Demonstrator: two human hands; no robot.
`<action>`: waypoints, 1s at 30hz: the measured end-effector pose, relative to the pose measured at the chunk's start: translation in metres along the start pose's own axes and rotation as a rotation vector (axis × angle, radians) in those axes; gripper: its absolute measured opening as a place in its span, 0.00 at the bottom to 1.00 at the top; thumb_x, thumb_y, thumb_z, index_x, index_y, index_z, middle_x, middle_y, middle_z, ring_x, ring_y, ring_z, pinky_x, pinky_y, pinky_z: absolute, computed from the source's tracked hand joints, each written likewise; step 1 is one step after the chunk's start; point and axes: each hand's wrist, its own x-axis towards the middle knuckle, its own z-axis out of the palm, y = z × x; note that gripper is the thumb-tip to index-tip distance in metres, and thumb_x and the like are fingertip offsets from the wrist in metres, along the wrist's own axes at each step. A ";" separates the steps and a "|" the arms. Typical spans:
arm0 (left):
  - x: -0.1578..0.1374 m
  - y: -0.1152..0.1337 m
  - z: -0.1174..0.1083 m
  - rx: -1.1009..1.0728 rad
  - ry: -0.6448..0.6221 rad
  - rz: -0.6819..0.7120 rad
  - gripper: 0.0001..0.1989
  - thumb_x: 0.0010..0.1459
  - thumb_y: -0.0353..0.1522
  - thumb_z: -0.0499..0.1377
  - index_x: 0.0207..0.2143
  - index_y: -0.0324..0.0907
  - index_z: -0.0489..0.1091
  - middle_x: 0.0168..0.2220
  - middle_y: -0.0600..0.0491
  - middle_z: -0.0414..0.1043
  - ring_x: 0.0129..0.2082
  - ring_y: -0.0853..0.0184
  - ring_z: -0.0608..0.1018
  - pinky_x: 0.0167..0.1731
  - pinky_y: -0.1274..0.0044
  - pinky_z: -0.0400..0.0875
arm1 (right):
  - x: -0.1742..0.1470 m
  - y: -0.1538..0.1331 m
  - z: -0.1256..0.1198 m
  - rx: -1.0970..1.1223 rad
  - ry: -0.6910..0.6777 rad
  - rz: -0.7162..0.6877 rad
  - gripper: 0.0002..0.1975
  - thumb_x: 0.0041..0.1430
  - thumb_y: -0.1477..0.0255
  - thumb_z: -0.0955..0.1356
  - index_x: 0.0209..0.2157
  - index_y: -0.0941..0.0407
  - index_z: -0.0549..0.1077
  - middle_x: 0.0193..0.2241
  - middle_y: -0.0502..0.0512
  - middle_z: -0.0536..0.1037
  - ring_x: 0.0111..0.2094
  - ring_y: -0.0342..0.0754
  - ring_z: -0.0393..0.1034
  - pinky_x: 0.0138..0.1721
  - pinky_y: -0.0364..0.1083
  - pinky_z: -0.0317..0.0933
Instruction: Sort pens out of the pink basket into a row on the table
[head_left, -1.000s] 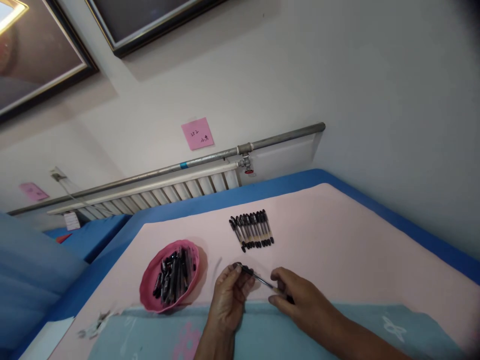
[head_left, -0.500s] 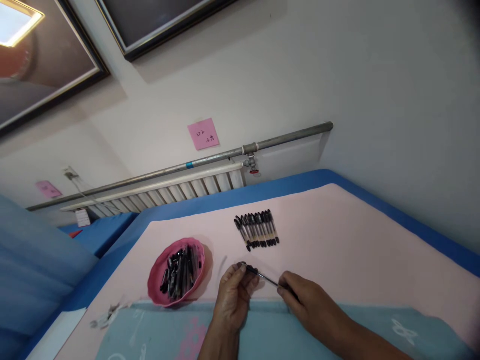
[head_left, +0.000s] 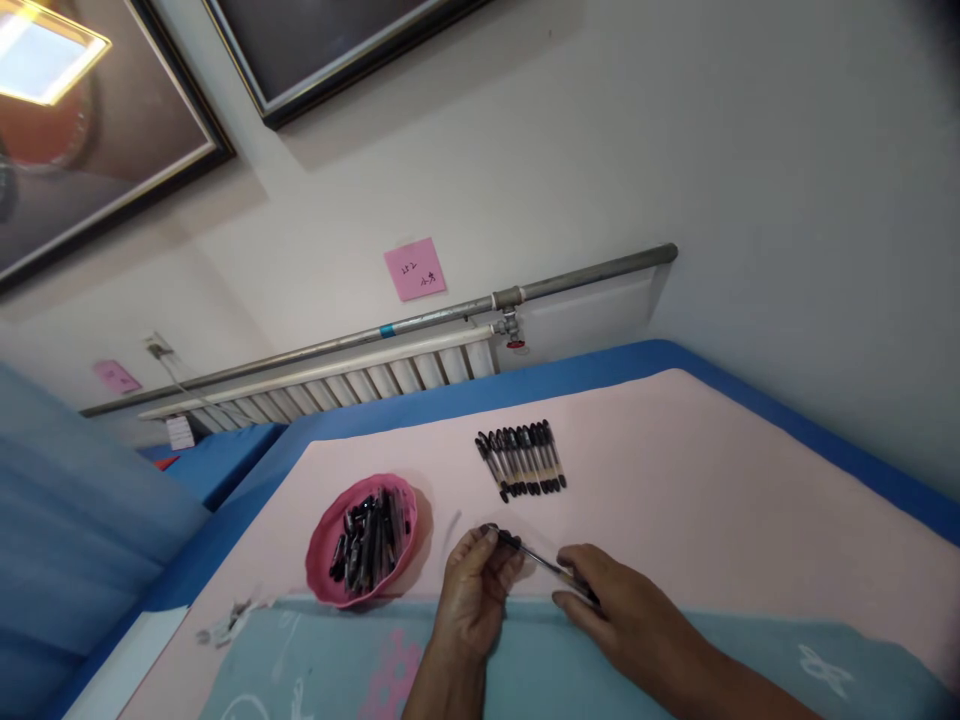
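Observation:
A slim gel pen (head_left: 541, 562) with a clear barrel slants between my two hands, over the near edge of the pink tabletop. My left hand (head_left: 474, 590) is closed on its black upper-left end, thumb against fingers. Around the lower-right end is my right hand (head_left: 611, 610), its thumb parted from the index finger and the pen lying between them. Beyond my hands, a row of black-capped pens (head_left: 523, 460) lies side by side. Left of my left hand stands a pink scalloped basket (head_left: 319, 560) holding many loose pens (head_left: 369, 540).
A pale blue patterned cloth (head_left: 330, 660) covers the near table edge. Small whitish scraps (head_left: 225, 628) lie at the left. Behind the blue table border (head_left: 450, 405) are a radiator (head_left: 382, 378) and a pipe (head_left: 600, 273). A blue curtain (head_left: 75, 540) hangs at left.
My right thumb has come away from the index finger, and more of the pen's lower end shows. My left hand keeps its grip. The whole view has shifted slightly.

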 end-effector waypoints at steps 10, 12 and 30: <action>-0.001 -0.002 0.001 0.003 -0.001 0.015 0.11 0.40 0.26 0.68 0.26 0.37 0.68 0.25 0.53 0.75 0.28 0.68 0.78 0.32 0.77 0.72 | 0.000 0.001 0.003 -0.005 0.011 -0.004 0.07 0.56 0.69 0.60 0.36 0.53 0.66 0.32 0.54 0.75 0.32 0.49 0.70 0.32 0.45 0.60; -0.001 -0.001 0.001 0.013 -0.010 0.014 0.11 0.40 0.26 0.68 0.25 0.36 0.68 0.25 0.53 0.75 0.28 0.69 0.77 0.31 0.77 0.72 | 0.000 0.000 0.003 -0.017 0.029 -0.012 0.05 0.55 0.70 0.61 0.35 0.53 0.65 0.33 0.54 0.75 0.32 0.49 0.70 0.32 0.45 0.60; -0.002 -0.004 0.006 0.078 -0.061 0.061 0.14 0.38 0.31 0.68 0.23 0.36 0.66 0.21 0.53 0.72 0.21 0.72 0.73 0.25 0.79 0.68 | 0.003 0.013 0.011 -0.027 -0.047 0.006 0.10 0.59 0.66 0.57 0.29 0.52 0.64 0.26 0.53 0.75 0.28 0.50 0.71 0.29 0.46 0.60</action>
